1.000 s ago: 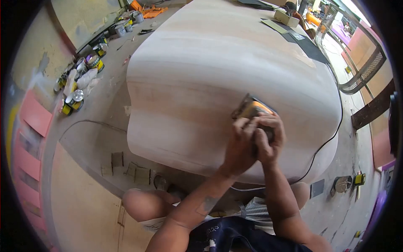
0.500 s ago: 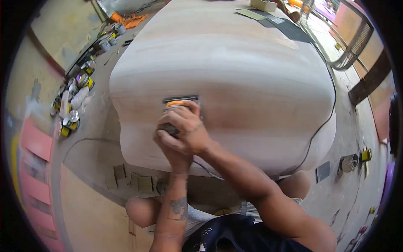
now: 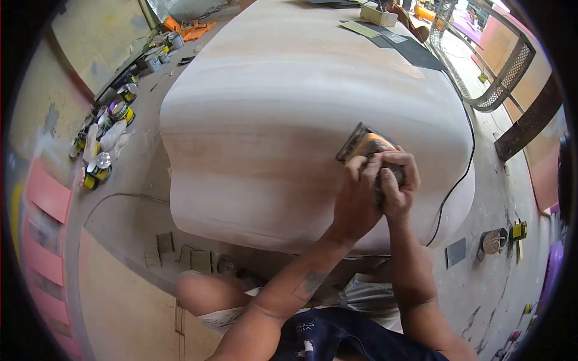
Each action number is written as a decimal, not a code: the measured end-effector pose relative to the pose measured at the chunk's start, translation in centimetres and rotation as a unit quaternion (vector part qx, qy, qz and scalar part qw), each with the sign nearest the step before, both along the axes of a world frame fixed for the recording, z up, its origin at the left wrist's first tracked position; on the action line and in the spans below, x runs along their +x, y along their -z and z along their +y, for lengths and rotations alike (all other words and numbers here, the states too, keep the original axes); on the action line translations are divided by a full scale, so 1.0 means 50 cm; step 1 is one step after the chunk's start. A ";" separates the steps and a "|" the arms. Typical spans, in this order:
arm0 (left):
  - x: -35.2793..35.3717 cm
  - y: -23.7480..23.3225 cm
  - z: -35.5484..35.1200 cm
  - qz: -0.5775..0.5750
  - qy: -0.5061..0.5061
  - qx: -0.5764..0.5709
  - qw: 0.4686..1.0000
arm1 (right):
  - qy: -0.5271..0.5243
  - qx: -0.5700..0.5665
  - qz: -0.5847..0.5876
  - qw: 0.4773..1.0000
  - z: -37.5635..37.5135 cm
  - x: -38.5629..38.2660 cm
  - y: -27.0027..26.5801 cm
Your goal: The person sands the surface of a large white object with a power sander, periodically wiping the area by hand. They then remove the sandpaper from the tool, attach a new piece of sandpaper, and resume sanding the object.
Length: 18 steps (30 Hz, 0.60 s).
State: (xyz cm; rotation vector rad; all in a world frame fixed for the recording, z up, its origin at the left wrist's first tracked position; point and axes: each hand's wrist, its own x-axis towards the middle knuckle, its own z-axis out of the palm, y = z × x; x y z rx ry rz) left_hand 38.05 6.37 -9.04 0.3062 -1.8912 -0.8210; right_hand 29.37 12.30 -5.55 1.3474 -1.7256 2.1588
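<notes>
Both of my hands are wrapped around an orange and black electric sander [image 3: 374,144] with a flat rectangular pad. My left hand [image 3: 356,195] closes on its left side, and my right hand [image 3: 402,183] grips the dark rear part; fingers of both hide much of the body. The pad lies tilted against a large curved panel [image 3: 259,156], whitish with brownish-pink smears. A dark cord [image 3: 471,138] runs along the panel's right edge.
Dark sandpaper sheets [image 3: 415,53] and a small box [image 3: 378,15] lie on the panel's far right. Paint cans [image 3: 123,113] line the left floor. Sanding pads [image 3: 200,260] lie near my knee. A metal frame [image 3: 500,78] and another can [image 3: 494,242] stand at right.
Both hands have carried the sander across the panel from left of centre to the right. Its pad has turned from roughly level to slanted in view.
</notes>
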 end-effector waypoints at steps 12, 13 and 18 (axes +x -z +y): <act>0.242 0.027 -0.205 -0.109 -0.225 0.053 0.967 | -0.135 0.082 0.221 0.963 -0.271 0.201 -0.014; 0.256 0.049 -0.221 -0.071 -0.286 0.023 0.955 | -0.142 0.076 0.213 0.964 -0.302 0.227 -0.002; 0.289 0.063 -0.244 -0.047 -0.260 0.023 0.964 | -0.124 0.092 0.202 0.967 -0.326 0.267 0.004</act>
